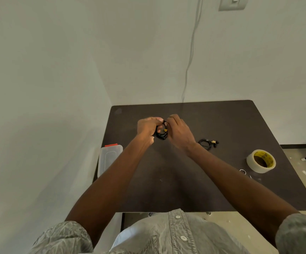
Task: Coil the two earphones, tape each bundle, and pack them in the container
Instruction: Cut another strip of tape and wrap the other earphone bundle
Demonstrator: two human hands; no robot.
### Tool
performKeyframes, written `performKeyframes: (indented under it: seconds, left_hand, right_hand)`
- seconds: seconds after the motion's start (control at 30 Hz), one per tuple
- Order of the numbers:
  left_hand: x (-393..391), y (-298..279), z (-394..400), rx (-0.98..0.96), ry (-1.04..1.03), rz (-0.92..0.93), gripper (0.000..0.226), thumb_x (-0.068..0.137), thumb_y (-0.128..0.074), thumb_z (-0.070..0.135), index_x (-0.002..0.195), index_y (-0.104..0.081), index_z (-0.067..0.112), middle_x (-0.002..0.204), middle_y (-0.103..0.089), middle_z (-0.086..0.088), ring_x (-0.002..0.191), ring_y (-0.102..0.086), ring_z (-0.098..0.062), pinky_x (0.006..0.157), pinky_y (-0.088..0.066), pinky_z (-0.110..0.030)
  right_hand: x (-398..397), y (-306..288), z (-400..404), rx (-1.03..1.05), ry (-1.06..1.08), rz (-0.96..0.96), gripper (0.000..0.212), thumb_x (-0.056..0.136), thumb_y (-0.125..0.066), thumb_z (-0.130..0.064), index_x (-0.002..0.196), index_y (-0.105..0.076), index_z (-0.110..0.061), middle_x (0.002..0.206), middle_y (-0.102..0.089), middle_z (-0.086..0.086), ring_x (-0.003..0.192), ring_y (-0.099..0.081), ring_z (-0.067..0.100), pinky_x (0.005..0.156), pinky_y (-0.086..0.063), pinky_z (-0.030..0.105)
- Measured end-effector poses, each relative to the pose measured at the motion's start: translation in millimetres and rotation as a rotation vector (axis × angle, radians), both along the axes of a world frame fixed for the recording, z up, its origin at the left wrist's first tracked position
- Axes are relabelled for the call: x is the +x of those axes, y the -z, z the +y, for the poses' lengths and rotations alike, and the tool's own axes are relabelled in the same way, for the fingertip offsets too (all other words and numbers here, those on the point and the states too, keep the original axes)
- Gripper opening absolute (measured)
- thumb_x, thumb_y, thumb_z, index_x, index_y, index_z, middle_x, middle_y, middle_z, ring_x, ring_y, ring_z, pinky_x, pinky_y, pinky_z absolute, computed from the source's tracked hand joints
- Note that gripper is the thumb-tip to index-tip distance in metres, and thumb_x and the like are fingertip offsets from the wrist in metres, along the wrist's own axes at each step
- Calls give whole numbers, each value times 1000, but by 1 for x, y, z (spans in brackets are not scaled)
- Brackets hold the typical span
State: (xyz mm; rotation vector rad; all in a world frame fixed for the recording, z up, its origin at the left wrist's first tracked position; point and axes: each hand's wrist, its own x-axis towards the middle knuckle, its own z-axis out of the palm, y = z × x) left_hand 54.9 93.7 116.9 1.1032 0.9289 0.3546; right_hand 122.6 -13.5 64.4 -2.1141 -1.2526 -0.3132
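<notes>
Above the middle of the dark table (221,189), my left hand (147,127) grips a coiled black earphone bundle (161,133) with a small yellow part. My right hand (179,132) pinches the same bundle from the right side. A second black earphone (208,143) lies loosely coiled on the table just right of my right wrist. A roll of clear tape (261,160) with a yellow core lies at the right. The clear plastic container (109,159) with an orange latch sits at the table's left edge, its lid on.
Small metal rings, possibly scissor handles (243,171), lie beside the tape roll, partly hidden by my right forearm. White walls close in behind and to the left of the table. A white cable (191,52) hangs down the back wall.
</notes>
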Motion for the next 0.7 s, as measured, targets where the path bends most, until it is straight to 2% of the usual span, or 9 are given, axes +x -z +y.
performKeyframes:
  seconds: [0.07, 0.17, 0.23, 0.3, 0.37, 0.43, 0.5, 0.6, 0.7]
  left_hand:
    - [0, 0, -1, 24, 15, 10, 9, 84, -62, -9, 79, -65, -2, 70, -64, -15, 52, -53, -16, 41, -43, -19]
    - [-1, 1, -1, 72, 45, 28, 8, 86, -61, -8, 89, -66, -4, 73, -63, -12, 55, -54, -14, 45, -43, -18]
    - [-2, 3, 0, 110, 74, 33, 7, 87, -61, -6, 89, -67, -2, 75, -64, -10, 58, -57, -12, 47, -43, -19]
    - [-3, 5, 1, 132, 103, 33, 9, 87, -61, -5, 84, -66, 2, 75, -65, -8, 59, -58, -11, 51, -43, -21]
    - [-3, 6, 1, 126, 113, 33, 10, 87, -61, -5, 82, -66, 2, 74, -66, -7, 57, -60, -10, 53, -43, -22]
    - [-4, 7, 2, 109, 112, 25, 8, 87, -62, -5, 83, -66, 1, 75, -68, -9, 54, -62, -9, 51, -44, -22]
    - [-5, 7, 2, 104, 113, 18, 6, 86, -63, -5, 84, -67, 0, 77, -68, -11, 54, -64, -9, 49, -46, -20]
    - [-5, 9, 3, 83, 102, -6, 7, 86, -64, -4, 84, -67, 2, 79, -69, -13, 56, -67, -11, 49, -49, -19]
    - [-6, 12, 3, 59, 74, -60, 8, 87, -63, -4, 87, -66, 2, 83, -69, -14, 61, -69, -13, 54, -54, -20]
  right_hand:
    - [0, -4, 0, -7, -22, 66, 42, 93, -36, -32, 99, -58, 2, 101, -56, 18, 70, -56, 31, 63, -47, 38]
    - [1, -7, -1, 1, -42, 106, 45, 92, -35, -35, 101, -58, 2, 104, -55, 16, 73, -56, 30, 60, -46, 35]
    - [3, -9, -2, 25, -27, 124, 39, 92, -37, -30, 101, -59, 1, 105, -56, 15, 76, -57, 28, 63, -47, 36]
    - [8, -9, -2, 47, -10, 131, 18, 93, -47, -13, 97, -60, -1, 103, -57, 13, 80, -57, 30, 69, -49, 42]
    - [13, -11, -1, 23, 1, 142, 9, 88, -54, -1, 93, -62, -3, 100, -60, 11, 86, -58, 30, 75, -48, 42]
    - [17, -12, 0, 2, 18, 164, 9, 87, -55, 0, 90, -62, -5, 96, -61, 7, 88, -58, 28, 78, -45, 39]
    - [16, -16, 0, 29, 81, 254, 8, 87, -56, -3, 86, -62, -8, 88, -60, 0, 84, -57, 21, 75, -40, 29]
    - [12, -29, 1, 151, 243, 648, 9, 84, -58, -7, 77, -63, -5, 72, -62, -1, 63, -55, 9, 57, -39, 18]
    - [10, -40, 4, 407, 342, 1369, 12, 84, -59, -2, 73, -63, -1, 64, -60, 7, 44, -52, 8, 41, -37, 20]
